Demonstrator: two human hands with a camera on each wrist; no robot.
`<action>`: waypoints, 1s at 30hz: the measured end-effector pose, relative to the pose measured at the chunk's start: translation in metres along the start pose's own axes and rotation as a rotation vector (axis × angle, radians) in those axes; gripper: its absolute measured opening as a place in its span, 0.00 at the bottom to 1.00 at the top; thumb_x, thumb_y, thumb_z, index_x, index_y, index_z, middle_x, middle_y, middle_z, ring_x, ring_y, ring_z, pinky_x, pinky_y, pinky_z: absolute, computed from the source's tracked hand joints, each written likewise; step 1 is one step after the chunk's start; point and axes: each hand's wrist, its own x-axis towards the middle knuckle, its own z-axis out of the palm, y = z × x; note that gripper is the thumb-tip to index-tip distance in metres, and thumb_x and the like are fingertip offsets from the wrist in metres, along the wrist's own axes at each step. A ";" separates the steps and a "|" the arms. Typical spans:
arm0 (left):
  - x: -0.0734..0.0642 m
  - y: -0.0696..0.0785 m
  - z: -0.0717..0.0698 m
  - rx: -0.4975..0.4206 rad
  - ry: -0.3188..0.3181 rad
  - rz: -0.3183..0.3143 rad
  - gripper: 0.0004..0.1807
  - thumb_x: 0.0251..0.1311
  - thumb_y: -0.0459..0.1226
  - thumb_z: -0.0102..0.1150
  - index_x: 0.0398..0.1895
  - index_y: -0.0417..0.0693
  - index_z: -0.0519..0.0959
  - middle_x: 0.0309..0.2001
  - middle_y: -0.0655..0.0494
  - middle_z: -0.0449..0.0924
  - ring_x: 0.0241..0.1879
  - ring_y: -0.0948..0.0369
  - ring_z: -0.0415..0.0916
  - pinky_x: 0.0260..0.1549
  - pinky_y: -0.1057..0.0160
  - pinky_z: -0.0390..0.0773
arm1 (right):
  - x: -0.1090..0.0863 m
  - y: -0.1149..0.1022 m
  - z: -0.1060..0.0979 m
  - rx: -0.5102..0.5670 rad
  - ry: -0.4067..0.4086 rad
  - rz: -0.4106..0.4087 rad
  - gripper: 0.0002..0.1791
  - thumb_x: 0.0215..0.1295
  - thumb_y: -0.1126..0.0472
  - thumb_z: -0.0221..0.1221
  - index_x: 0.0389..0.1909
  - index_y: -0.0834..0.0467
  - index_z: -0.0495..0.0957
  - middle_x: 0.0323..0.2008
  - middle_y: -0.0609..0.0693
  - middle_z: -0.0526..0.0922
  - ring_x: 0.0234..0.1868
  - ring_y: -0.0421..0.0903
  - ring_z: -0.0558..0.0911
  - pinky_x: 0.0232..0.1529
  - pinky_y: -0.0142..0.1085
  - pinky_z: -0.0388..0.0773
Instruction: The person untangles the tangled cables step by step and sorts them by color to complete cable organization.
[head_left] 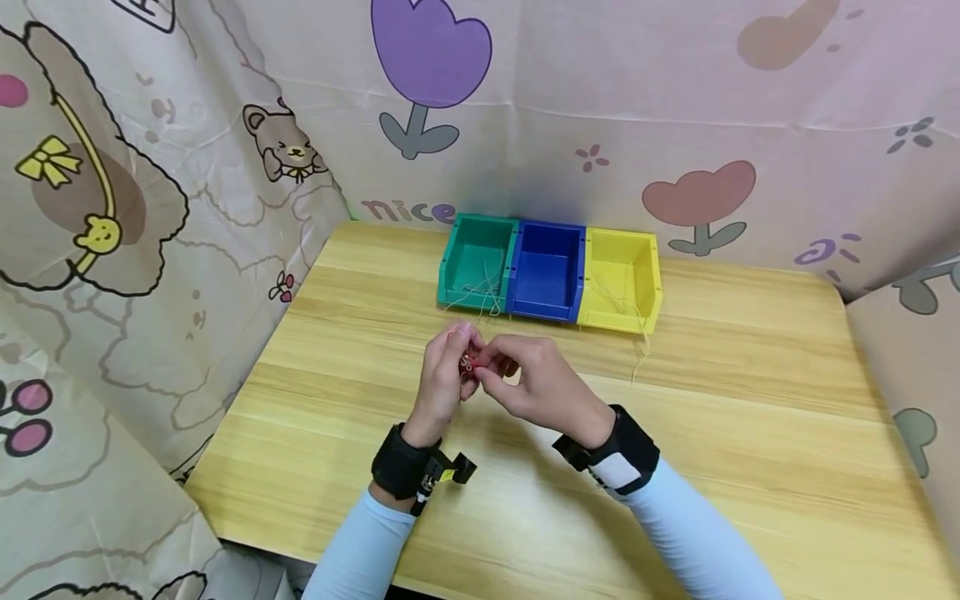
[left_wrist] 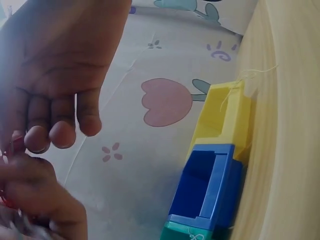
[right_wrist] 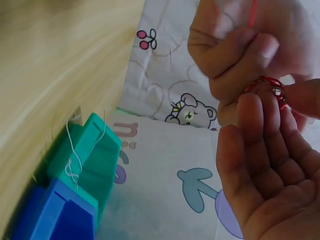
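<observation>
Above the table, a small tangle of red cord (head_left: 467, 364) with shiny metallic bits is held between the two hands. My left hand (head_left: 437, 385) grips the tangle in curled fingers, and a red strand (right_wrist: 254, 12) crosses its back in the right wrist view. Thumb and forefinger of my right hand (head_left: 542, 382) pinch the red cord at the tangle's right side. The right wrist view shows the cord (right_wrist: 270, 84) by the right fingertips. Most of the tangle is hidden by fingers.
Behind the hands stand joined green (head_left: 480, 258), blue (head_left: 546, 271) and yellow (head_left: 621, 279) bins. Pale strings (head_left: 491, 296) hang over the green bin's front; a yellowish string (head_left: 641, 346) trails from the yellow bin onto the wooden table (head_left: 750, 383). Patterned cloth (head_left: 540, 67) encloses the table.
</observation>
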 end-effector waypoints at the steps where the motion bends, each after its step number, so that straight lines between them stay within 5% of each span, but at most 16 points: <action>1: 0.000 0.000 0.001 0.017 0.010 0.001 0.24 0.69 0.51 0.41 0.27 0.38 0.69 0.16 0.52 0.65 0.09 0.58 0.55 0.06 0.69 0.56 | -0.001 0.000 0.000 0.003 0.008 0.001 0.02 0.57 0.65 0.60 0.30 0.55 0.78 0.24 0.42 0.79 0.25 0.33 0.75 0.23 0.35 0.78; 7: 0.000 0.013 0.005 0.174 0.055 0.037 0.23 0.70 0.42 0.44 0.17 0.37 0.67 0.12 0.55 0.61 0.11 0.60 0.57 0.10 0.68 0.57 | -0.006 -0.002 -0.007 -0.006 0.059 0.014 0.03 0.58 0.66 0.59 0.28 0.55 0.78 0.24 0.44 0.79 0.26 0.35 0.76 0.25 0.36 0.78; 12: -0.003 0.027 0.005 0.225 0.018 0.056 0.24 0.69 0.38 0.45 0.14 0.34 0.62 0.11 0.56 0.60 0.10 0.60 0.54 0.11 0.68 0.54 | -0.015 0.002 -0.023 -0.070 0.081 0.068 0.03 0.62 0.65 0.57 0.29 0.54 0.77 0.25 0.43 0.77 0.28 0.36 0.75 0.28 0.35 0.77; 18: 0.000 0.005 -0.013 0.228 -0.050 0.065 0.24 0.68 0.39 0.47 0.12 0.40 0.64 0.11 0.52 0.58 0.11 0.58 0.50 0.14 0.66 0.52 | -0.035 0.012 -0.041 -0.149 0.130 0.126 0.05 0.61 0.64 0.58 0.28 0.52 0.76 0.24 0.41 0.76 0.26 0.36 0.73 0.26 0.36 0.74; 23: -0.002 -0.008 -0.014 0.216 -0.088 -0.015 0.28 0.69 0.48 0.44 0.13 0.40 0.66 0.12 0.52 0.59 0.12 0.58 0.52 0.12 0.67 0.52 | -0.045 0.018 -0.039 -0.271 0.122 0.109 0.02 0.58 0.63 0.58 0.29 0.54 0.78 0.26 0.42 0.78 0.29 0.35 0.75 0.29 0.37 0.77; 26: -0.006 0.004 -0.005 0.247 -0.081 -0.044 0.30 0.71 0.47 0.41 0.14 0.35 0.66 0.12 0.49 0.60 0.12 0.59 0.54 0.14 0.67 0.54 | -0.043 0.014 -0.033 -0.358 0.122 0.082 0.10 0.57 0.58 0.59 0.38 0.59 0.80 0.33 0.48 0.82 0.38 0.39 0.78 0.38 0.40 0.79; 30: -0.009 0.024 0.008 0.357 -0.097 -0.004 0.26 0.71 0.38 0.40 0.14 0.32 0.66 0.13 0.50 0.61 0.15 0.61 0.58 0.20 0.65 0.59 | -0.034 0.005 -0.025 -0.416 0.108 0.030 0.21 0.59 0.54 0.60 0.49 0.63 0.76 0.41 0.54 0.82 0.44 0.45 0.78 0.44 0.45 0.78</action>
